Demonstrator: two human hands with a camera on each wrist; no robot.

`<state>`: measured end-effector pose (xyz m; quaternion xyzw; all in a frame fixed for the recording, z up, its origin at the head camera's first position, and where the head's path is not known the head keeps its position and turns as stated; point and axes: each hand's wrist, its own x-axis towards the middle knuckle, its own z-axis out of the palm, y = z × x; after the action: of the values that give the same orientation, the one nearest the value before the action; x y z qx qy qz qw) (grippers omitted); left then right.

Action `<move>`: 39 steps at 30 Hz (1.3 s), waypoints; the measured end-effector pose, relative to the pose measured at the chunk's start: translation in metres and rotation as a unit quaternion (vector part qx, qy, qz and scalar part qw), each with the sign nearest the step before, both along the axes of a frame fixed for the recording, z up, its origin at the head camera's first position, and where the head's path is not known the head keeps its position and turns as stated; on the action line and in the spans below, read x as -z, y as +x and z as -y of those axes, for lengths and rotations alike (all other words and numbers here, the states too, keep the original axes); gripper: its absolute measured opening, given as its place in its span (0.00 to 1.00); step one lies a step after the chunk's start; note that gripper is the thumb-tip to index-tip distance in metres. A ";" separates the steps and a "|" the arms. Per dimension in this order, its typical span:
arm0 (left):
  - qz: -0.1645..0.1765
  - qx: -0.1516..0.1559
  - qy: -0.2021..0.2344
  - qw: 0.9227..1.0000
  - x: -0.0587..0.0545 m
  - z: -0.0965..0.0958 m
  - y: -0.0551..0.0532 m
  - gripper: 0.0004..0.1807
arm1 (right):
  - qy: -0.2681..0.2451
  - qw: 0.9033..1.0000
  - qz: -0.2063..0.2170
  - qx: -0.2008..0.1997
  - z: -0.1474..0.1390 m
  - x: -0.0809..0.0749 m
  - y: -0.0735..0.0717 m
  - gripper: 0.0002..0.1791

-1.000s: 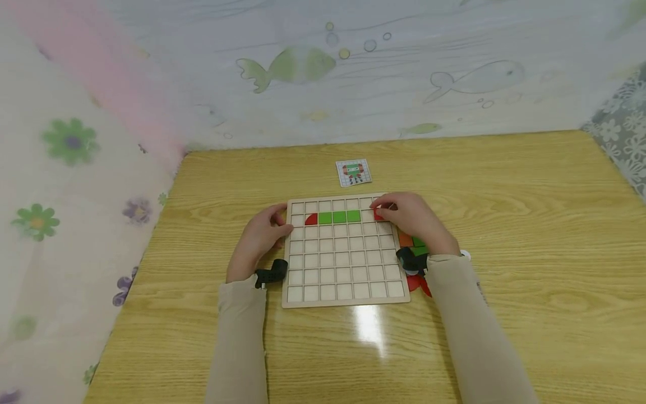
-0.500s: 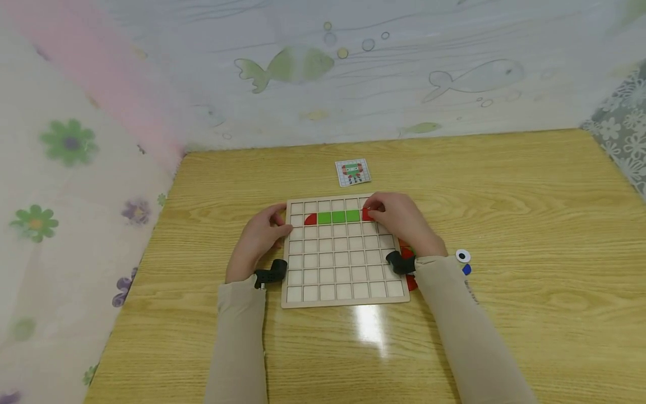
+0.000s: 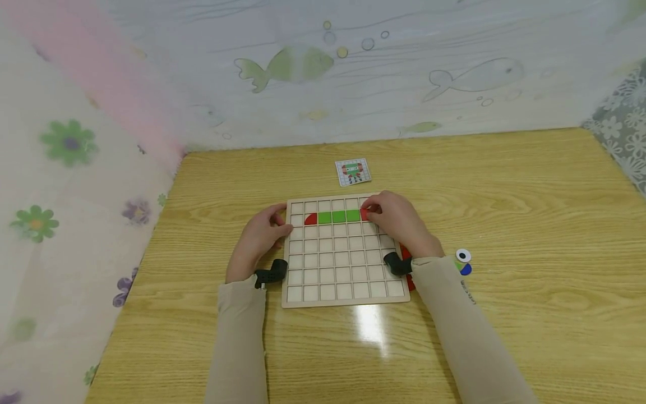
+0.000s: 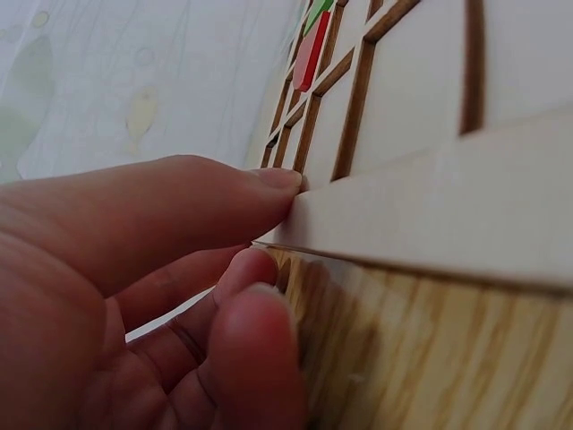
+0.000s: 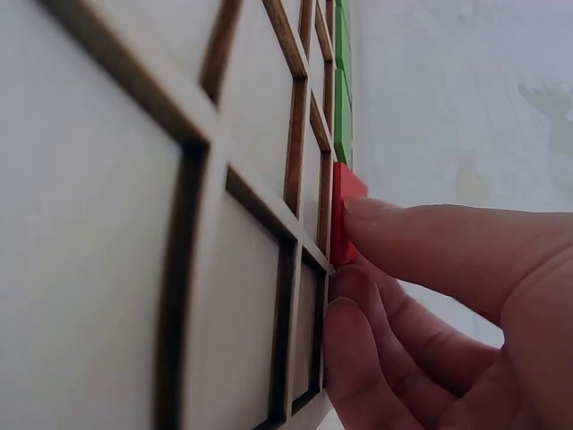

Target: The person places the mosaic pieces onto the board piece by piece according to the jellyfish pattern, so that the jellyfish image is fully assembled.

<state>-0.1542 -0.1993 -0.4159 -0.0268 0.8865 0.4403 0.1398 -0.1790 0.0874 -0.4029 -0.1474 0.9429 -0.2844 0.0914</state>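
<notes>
A wooden grid board (image 3: 341, 260) lies on the table. In its second row from the far side sit a red quarter-round tile (image 3: 311, 219) and a line of green square tiles (image 3: 338, 216). My right hand (image 3: 401, 221) pinches a red tile (image 5: 345, 219) by its edges, at the cell right of the last green tile. Thumb and fingertips partly hide that tile's shape. My left hand (image 3: 259, 231) holds the board's left edge, thumb (image 4: 269, 184) on the rim and the other fingers curled against the side.
A small picture card (image 3: 353, 172) with a coloured figure on a grid lies beyond the board. Red pieces (image 3: 406, 252) show at the board's right side, partly under my right arm. A white eye disc (image 3: 463, 256) and a blue piece (image 3: 466, 269) lie farther right.
My right hand has moved left along the second row with the red tile, up to the last green tile. The left hand and the board have stayed put.
</notes>
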 end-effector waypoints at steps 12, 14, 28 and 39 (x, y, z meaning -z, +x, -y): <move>0.001 0.003 0.000 1.000 -0.001 0.000 0.000 0.31 | 0.007 1.000 0.005 0.012 -0.002 -0.002 0.002 0.11; 0.002 0.005 0.001 1.000 -0.001 0.000 0.000 0.31 | -0.003 1.000 0.007 0.016 -0.005 -0.003 0.002 0.12; 0.001 -0.001 -0.006 1.000 0.000 -0.001 0.001 0.31 | -0.060 0.996 0.046 0.038 -0.040 -0.011 0.000 0.16; 0.008 -0.007 0.011 1.000 -0.001 0.000 0.002 0.31 | -0.047 0.997 0.050 0.019 -0.052 -0.015 0.007 0.16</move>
<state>-0.1518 -0.1996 -0.4144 -0.0345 0.8804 0.4505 0.1440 -0.1722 0.1399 -0.3879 -0.1196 0.9251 -0.3375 0.1259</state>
